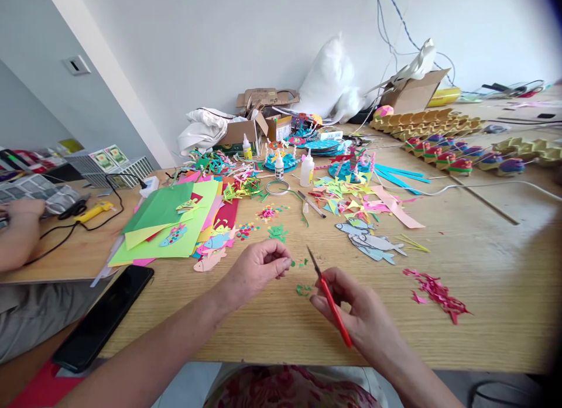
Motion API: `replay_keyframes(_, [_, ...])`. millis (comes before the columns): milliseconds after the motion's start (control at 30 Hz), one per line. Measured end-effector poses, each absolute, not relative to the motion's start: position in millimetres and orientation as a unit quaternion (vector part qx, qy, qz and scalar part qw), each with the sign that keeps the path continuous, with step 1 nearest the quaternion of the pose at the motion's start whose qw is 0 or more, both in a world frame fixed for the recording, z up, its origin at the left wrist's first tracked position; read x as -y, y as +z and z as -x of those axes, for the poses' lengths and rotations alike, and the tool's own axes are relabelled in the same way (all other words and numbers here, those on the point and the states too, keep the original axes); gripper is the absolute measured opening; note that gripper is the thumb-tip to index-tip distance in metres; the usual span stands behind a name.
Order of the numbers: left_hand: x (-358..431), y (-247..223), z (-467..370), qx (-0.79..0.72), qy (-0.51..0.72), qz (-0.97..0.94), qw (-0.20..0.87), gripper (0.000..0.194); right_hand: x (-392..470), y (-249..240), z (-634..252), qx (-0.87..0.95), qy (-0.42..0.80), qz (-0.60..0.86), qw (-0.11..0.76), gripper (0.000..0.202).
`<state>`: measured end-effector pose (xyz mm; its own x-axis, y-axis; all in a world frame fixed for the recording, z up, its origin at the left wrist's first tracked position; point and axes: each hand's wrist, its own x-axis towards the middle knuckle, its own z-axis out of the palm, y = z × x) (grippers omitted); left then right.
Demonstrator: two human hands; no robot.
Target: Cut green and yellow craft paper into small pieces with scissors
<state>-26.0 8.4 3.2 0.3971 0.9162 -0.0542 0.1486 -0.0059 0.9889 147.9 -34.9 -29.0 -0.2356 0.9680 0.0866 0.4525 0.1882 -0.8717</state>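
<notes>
Red-handled scissors (334,311) are held in my right hand (357,311), their dark blades pointing up and away over the table. My left hand (263,267) is closed in a pinch, with a small bit of green at its fingertips; whether the fingers hold it is hard to tell. Between the hands lie small green paper scraps (304,290). Beyond them is a pile of green cut pieces (277,233), beside piles of tiny coloured dots (267,213). Grey-blue paper fish (373,244) lie beyond my right hand, and dark pink paper strips (441,294) are to its right.
Coloured paper sheets (162,220) and a black phone (103,317) lie at the left. Glue bottles (307,168), paper scraps (355,197) and boxes (241,133) stand farther back. Egg trays (425,124) are at the back right. Another person's arm (20,232) rests at the far left.
</notes>
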Motion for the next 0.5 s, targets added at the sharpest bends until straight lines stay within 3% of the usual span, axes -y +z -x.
replay_keyframes(167, [-7,0,24,-0.419,0.298,-0.675,0.53,0.007,23,-21,-143,0.636,0.421,0.483,0.431,0.013])
replay_keyframes(500, [-7,1,21,-0.43,0.26,-0.704,0.502,0.006,14,-18,-135,0.616,0.455,0.452,0.458,0.01])
